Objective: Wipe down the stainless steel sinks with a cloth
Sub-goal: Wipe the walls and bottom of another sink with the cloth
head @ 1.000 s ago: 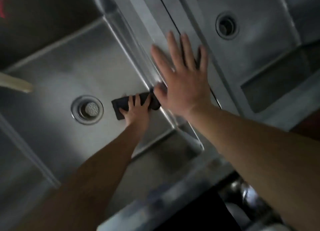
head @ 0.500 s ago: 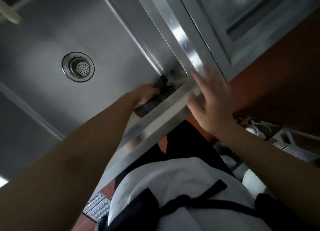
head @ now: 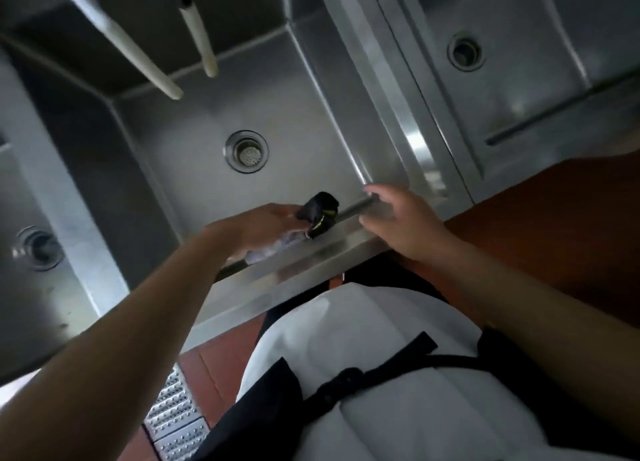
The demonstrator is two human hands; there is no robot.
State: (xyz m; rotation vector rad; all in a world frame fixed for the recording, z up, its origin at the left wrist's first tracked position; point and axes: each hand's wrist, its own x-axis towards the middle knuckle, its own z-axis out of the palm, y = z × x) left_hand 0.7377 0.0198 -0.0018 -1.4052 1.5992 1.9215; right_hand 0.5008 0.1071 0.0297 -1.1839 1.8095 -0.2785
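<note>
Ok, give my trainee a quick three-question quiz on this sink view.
1. True or false: the left hand grips the dark cloth at the middle sink's front rim.
2. How many drains show? A) one B) two C) three
3. What does the right hand rest on?

Key: 1 true; 2 C, namely the middle drain, left drain and right drain; 3 the front rim, near the right corner.

The left hand (head: 270, 225) hides part of the dark cloth (head: 320, 215); its grip is blurred. Two pale spouts (head: 145, 62) at eleven o'clock are cropped.
</note>
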